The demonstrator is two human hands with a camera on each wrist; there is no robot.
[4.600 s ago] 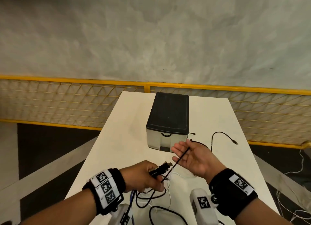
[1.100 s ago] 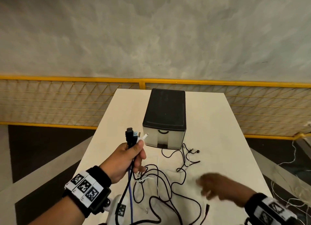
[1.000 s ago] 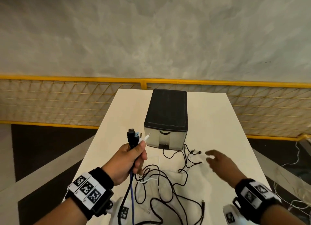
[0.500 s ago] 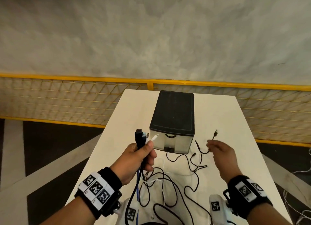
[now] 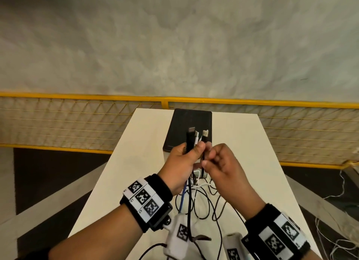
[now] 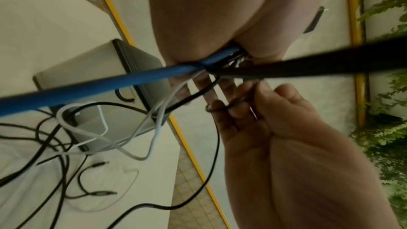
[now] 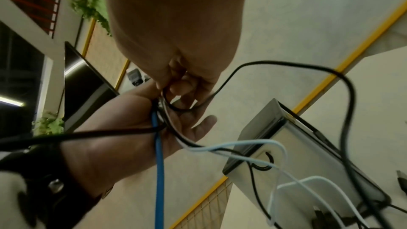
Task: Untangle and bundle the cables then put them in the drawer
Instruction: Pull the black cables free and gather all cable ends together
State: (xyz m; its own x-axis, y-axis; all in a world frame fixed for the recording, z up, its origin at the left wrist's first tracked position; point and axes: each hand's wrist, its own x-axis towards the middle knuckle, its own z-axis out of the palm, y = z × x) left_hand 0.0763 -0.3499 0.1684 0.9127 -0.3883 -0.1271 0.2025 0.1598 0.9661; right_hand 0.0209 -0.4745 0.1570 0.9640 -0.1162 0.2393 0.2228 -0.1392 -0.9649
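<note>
My left hand [image 5: 191,152] is raised over the white table [image 5: 143,143] and grips a bunch of cable ends: a thick black plug [image 5: 190,137], a white connector [image 5: 196,135] and a blue cable [image 5: 182,197] hanging below the fist. My right hand [image 5: 206,158] pinches a thin black cable whose USB plug [image 5: 205,133] stands beside that bunch, touching the left fingers. The black-topped drawer box [image 5: 192,119] stands shut behind the hands. Loose black and white cables [image 5: 206,201] trail on the table. The left wrist view shows the blue cable [image 6: 110,83] and a white cable [image 6: 154,128].
A yellow mesh railing [image 5: 77,119] runs behind the table's far edge. The table drops off on both sides to dark floor. White cords [image 5: 340,230] lie on the floor at the right. The drawer front with its handle [image 7: 264,163] faces me.
My right hand picked a thin black cable end off the table and carried it left and up to the bunch. My left hand rose a little with its cables.
</note>
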